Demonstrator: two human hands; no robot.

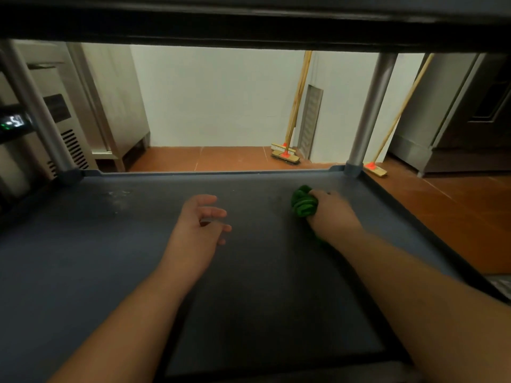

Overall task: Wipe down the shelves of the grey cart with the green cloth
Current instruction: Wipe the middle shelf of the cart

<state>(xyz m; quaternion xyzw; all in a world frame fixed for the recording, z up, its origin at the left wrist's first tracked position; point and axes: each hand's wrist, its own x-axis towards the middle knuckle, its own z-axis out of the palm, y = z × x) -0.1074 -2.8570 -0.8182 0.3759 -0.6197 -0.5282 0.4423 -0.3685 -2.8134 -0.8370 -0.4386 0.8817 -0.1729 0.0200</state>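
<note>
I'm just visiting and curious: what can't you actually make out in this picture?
- Head view: most of the green cloth, bunched inside the right hand.
- Top shelf surface: only its dark underside shows.
- Display at left: digits too blurred.
- Broom handle tops: cut off by that shelf.

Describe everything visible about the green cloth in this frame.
The green cloth is bright green, soft fabric bunched into a crumpled wad with folds showing. It sits toward the far right of the grey cart shelf, near the right rear post. The right hand has it in its grip, fingers curled round it, covering the near side; a bit of green shows below the wrist. It seems pressed on the shelf.
</note>
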